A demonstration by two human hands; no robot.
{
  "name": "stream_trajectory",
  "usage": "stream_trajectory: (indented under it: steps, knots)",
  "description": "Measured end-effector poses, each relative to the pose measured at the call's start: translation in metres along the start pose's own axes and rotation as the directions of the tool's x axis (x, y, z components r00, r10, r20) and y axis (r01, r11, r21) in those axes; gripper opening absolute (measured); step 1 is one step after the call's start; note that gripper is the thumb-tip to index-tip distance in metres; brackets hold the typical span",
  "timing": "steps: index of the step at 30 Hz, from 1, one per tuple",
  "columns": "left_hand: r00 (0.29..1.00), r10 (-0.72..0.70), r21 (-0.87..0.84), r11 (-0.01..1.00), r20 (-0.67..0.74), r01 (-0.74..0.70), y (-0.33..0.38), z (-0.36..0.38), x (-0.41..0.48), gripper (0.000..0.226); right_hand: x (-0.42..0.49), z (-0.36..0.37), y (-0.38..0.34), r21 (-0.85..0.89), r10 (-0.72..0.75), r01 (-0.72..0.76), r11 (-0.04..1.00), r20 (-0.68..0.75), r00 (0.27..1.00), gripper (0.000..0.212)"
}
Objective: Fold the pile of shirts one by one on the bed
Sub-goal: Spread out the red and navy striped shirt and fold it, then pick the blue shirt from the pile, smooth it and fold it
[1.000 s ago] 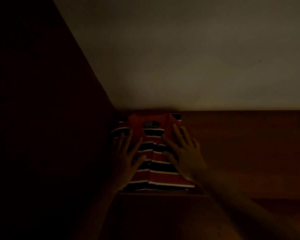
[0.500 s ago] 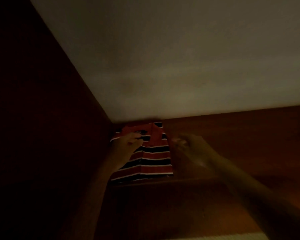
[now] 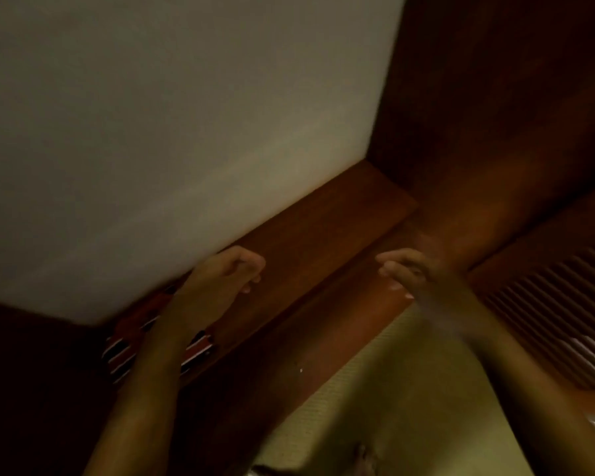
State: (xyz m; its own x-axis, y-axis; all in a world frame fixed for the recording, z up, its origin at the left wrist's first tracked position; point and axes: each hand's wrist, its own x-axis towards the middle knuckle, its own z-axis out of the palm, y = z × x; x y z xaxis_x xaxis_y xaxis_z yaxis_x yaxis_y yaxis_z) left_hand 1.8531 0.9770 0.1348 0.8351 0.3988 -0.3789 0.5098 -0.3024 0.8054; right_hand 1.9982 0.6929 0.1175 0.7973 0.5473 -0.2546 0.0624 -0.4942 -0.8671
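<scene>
Item, striped shirt [image 3: 119,355]: one, red with black and white bands, folded flat, lying at the left end of the wooden ledge [image 3: 323,228], in the corner where the pale wall [image 3: 152,132] meets the dark side panel; my left forearm [image 3: 158,355] crosses above it, so only its near edge and part of its middle show. Item, hands: two, both mine, both bare. Left hand [image 3: 220,280]: raised over the ledge just right of the shirt, fingers loosely curled, holding nothing and touching nothing. Right hand [image 3: 413,273]: also in the air, over the ledge's front edge towards its right end, fingers slack and pointing left, nothing in it (blurred, so finer detail is lost). The two hands are well apart. Item, ledge: one, running along the foot of the wall. Item, upright wooden panel [image 3: 495,97]: one, at the ledge's right end. Item, slatted wooden panel [image 3: 564,321]: one, at the far right. Item, bed cover [image 3: 409,389]: one, yellow-green, below the ledge's front edge. Changes noted: a second ago both palms lay flat on the shirt with fingers spread; half a second ago the left was at its collar and the right had lifted clear; now both are off it. The view has swung right, bringing the bed cover and slatted panel in.
</scene>
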Motion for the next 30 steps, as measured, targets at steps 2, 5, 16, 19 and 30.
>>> stream_trajectory:
  steps: [2,5,16,19,30]
  knots:
    - [0.994,0.087,0.046,0.995,0.064,-0.090,0.052,0.035,-0.001,0.019,-0.034,-0.049,-0.003,0.001,-0.001,0.001,1.000,-0.100,0.995,0.019]
    - [0.956,0.203,0.043,0.975,0.212,-0.216,0.122,0.092,-0.007,0.017,-0.094,-0.106,-0.005,-0.009,0.024,-0.028,1.000,-0.266,0.964,0.019]
    - [0.521,0.325,0.077,0.789,0.789,-0.609,0.229,0.276,-0.121,0.017,-0.371,-0.110,0.025,0.342,0.474,-0.342,0.875,-0.746,0.468,0.013]
    - [0.347,0.253,0.082,0.692,0.903,-0.717,0.231,0.329,-0.170,0.021,-0.445,-0.074,0.037,0.469,0.585,-0.388,0.793,-0.765,0.270,0.014]
    - [-0.261,-0.038,-0.234,0.335,0.965,-0.913,0.206,0.525,-0.461,0.020,-0.724,0.052,0.068,0.842,0.733,-0.271,0.467,-0.540,-0.414,0.023]
